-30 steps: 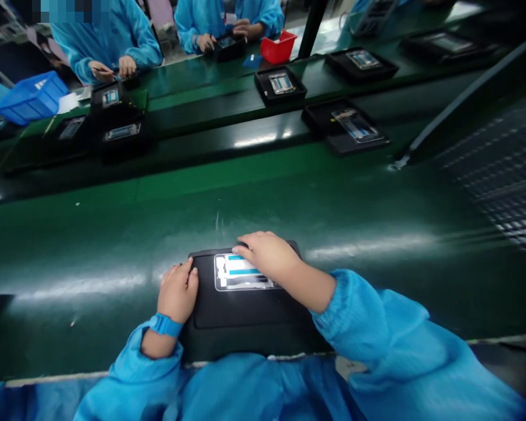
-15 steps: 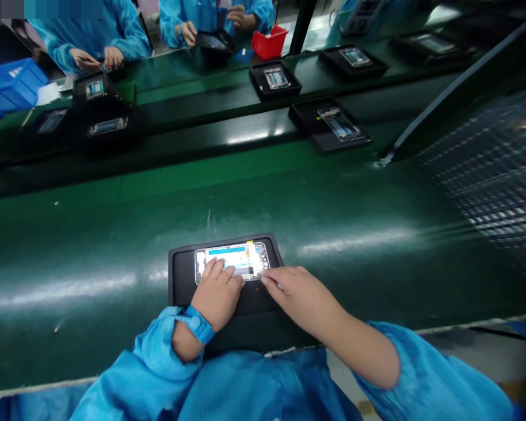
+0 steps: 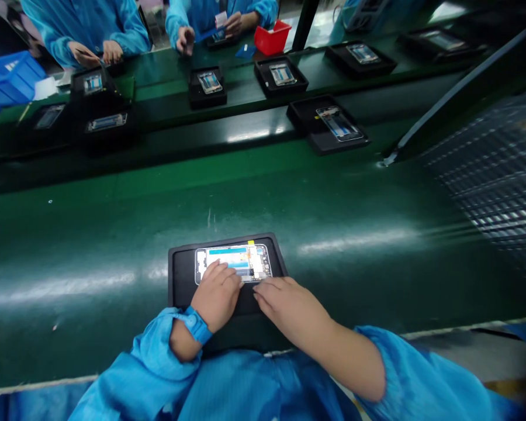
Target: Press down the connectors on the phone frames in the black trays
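In front of me an opened phone (image 3: 228, 251) lies lengthwise in a black tray (image 3: 182, 286), its inner parts and a yellow tab at the top edge showing. My left hand (image 3: 218, 293) rests over the phone's lower left part, fingers laid out on it; a blue band circles that wrist. At the phone's lower right edge is my right hand (image 3: 291, 307), thumb and fingers drawn together over the tray. Whatever those fingertips may hold is hidden or too small to make out.
Across the green bench (image 3: 158, 204), several black trays with phones stand along a raised strip, one tray (image 3: 328, 126) nearer me. Two people in blue work opposite, beside a blue bin (image 3: 11, 82) and a red bin (image 3: 272, 38). A metal post foot (image 3: 390, 158) stands right.
My right hand has shifted slightly left and down, off the phone's lower right corner. My left hand stays put. Opposite, a co-worker's tray now stands on the strip, out of their hands.
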`<state>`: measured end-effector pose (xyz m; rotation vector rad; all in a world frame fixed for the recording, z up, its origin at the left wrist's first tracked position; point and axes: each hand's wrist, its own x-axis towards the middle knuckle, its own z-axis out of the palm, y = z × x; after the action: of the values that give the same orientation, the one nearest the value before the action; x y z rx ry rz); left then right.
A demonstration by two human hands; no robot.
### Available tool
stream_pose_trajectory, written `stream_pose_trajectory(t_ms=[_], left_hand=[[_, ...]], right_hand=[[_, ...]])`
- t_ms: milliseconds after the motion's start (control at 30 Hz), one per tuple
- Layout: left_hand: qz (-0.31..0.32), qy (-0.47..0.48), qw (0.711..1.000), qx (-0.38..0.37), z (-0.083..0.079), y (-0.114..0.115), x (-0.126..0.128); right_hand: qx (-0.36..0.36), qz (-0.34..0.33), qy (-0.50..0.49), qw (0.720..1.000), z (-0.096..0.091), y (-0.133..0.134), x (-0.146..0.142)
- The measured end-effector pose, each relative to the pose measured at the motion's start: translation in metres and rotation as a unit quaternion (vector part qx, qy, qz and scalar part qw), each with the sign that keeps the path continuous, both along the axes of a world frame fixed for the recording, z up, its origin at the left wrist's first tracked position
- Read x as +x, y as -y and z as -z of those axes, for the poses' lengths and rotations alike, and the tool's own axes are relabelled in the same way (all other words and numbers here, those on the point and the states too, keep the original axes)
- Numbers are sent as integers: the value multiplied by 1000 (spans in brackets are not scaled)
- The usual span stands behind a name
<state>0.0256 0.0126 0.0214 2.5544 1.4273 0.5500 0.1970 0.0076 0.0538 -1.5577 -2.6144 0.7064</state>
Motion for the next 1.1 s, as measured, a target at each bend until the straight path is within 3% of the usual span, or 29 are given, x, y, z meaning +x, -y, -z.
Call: stream_pose_trajectory(t_ms=[367, 433, 533, 667, 833, 967, 1033, 1100], left_hand=[[19, -4, 1000, 23, 3, -2, -5], [23, -15, 999, 27, 2, -2, -3], [35, -24, 999, 12, -2, -1, 1], [51, 9, 998, -18, -4, 2, 7], [35, 50, 998, 24, -3, 2, 10], [10, 31, 996, 80, -1, 0, 16], [7, 5, 996, 89, -1, -1, 20], [11, -20, 996, 87, 0, -1, 23]], right_hand=[[3, 5, 13, 1000, 9, 4, -3], [-6, 28, -31, 999, 9, 2, -4], [-64, 116, -113, 985, 4, -3, -4], [-200, 254, -208, 923, -5, -10, -3], [-296, 344, -279, 846, -3, -12, -3], [-301, 425, -360, 774, 7, -16, -3], [-266, 464, -416, 736, 11, -19, -1], [-205, 484, -455, 719, 14, -21, 1]])
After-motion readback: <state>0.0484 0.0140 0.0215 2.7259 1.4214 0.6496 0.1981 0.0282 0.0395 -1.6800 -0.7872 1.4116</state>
